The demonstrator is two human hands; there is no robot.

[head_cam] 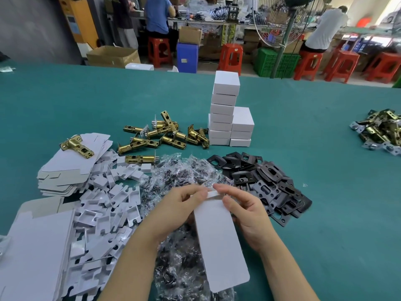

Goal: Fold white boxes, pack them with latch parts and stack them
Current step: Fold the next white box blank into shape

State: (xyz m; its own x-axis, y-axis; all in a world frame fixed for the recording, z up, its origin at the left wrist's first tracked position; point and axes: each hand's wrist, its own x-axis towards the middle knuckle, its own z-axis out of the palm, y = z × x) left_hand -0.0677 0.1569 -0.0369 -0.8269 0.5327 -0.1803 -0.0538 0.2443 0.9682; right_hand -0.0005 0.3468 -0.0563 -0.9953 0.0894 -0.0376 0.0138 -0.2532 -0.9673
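Observation:
A white box [219, 240], still partly flat, is held over the table in front of me. My left hand [182, 203] pinches its far end flap from the left. My right hand [243, 209] grips the same end from the right, fingers curled over the top edge. Stacked closed white boxes [225, 109] stand further back in two columns. Brass latch bolts [165, 135] lie loose to their left. Black strike plates [264, 181] are heaped at my right, and small clear bags of screws [180, 177] lie under my hands.
Flat white box blanks [71, 168] and white card inserts [108, 205] are piled at the left, one brass latch [77, 146] on top. Another latch heap [379, 131] sits far right on the green table [325, 213]. People sit on red stools beyond the table's far edge.

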